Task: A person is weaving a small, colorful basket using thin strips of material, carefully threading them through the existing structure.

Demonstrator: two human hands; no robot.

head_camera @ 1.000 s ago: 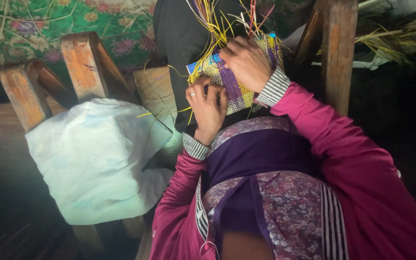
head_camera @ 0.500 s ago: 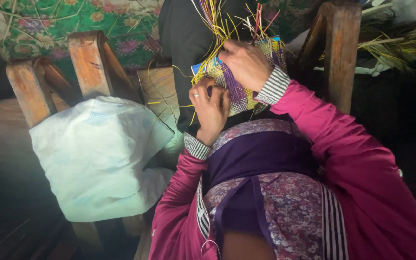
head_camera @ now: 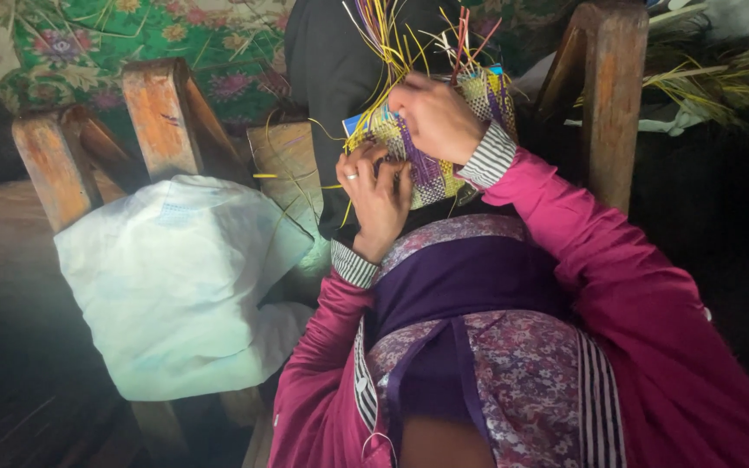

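While partly woven, head view: woven mat (head_camera: 431, 165) held at chest, loose strand ends (head_camera: 392, 35) sticking up unworked. Left hand (head_camera: 376, 192) fingers pinched shut on a strand; right hand (head_camera: 435, 117) clasped over mat's top edge.

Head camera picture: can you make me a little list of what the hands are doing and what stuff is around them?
left hand: grips the lower left edge of the woven piece, a ring on one finger
right hand: lies over the top of the woven piece, fingers curled on it
woven piece: small, yellow, purple and blue, held up between both hands
loose strips: yellow, purple and red ends sticking up from the weave
white cloth bag: to the left, on a wooden bench
wooden posts: behind the bag
floral fabric: green, top left
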